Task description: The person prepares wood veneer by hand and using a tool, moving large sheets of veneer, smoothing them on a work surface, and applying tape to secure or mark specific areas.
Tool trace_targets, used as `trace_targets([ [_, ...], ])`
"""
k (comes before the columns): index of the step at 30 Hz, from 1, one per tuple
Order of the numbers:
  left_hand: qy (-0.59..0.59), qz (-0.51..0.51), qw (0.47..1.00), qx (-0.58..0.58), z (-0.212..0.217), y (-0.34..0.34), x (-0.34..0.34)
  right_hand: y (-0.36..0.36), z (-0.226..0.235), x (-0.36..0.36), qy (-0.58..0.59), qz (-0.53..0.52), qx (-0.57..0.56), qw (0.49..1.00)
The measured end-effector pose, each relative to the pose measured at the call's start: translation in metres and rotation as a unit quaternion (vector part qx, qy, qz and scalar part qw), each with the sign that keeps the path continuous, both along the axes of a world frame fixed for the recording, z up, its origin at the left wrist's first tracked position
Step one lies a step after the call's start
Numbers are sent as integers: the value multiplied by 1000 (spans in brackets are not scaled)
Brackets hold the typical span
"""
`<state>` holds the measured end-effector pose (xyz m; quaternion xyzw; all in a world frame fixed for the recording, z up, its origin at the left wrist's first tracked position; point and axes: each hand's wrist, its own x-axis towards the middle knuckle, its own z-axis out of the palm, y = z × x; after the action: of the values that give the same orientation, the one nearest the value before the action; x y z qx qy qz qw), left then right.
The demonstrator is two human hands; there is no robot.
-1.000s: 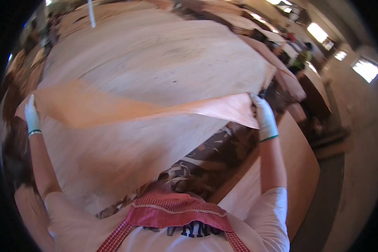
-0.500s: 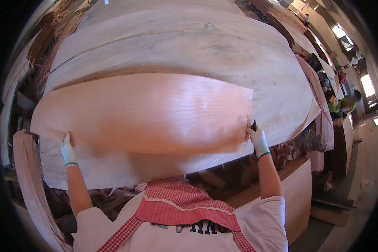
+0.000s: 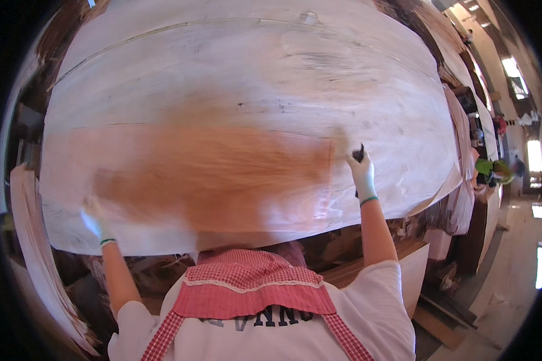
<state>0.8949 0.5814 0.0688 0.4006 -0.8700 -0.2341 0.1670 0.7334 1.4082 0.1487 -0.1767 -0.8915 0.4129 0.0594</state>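
- Thin orange-brown wood sheet (image 3: pixel 241 180) over near half of broad whitish surface (image 3: pixel 379 90).
- White-gloved left hand (image 3: pixel 94 220) at surface's near left; fingers blurred, cannot tell.
- White-gloved right hand (image 3: pixel 362 173) over surface's right, fingers round small black tool (image 3: pixel 359 154).

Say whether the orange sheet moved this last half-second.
Yes, the orange sheet shifted toward the near side: dark marks on the pale surface, then hidden, now show beyond it.

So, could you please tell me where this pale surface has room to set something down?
The widest free patch of the pale surface lies beyond the orange-brown sheet; another lies between the right hand and the curled corner. The near left is crowded, with the sheet and the blurred left hand.
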Motion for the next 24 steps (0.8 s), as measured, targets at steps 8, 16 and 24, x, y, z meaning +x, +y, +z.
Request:
trace_targets([
  [8, 87, -396, 913, -42, 82, 438, -80, -35, 24, 5, -24, 322, 201, 925],
  [16, 44, -376, 921, -94, 58, 551, -152, 8, 76, -28, 0, 255, 94, 962],
  [24, -32, -356, 922, -149, 19, 577, -180, -33, 18, -72, -80, 202, -66, 974],
])
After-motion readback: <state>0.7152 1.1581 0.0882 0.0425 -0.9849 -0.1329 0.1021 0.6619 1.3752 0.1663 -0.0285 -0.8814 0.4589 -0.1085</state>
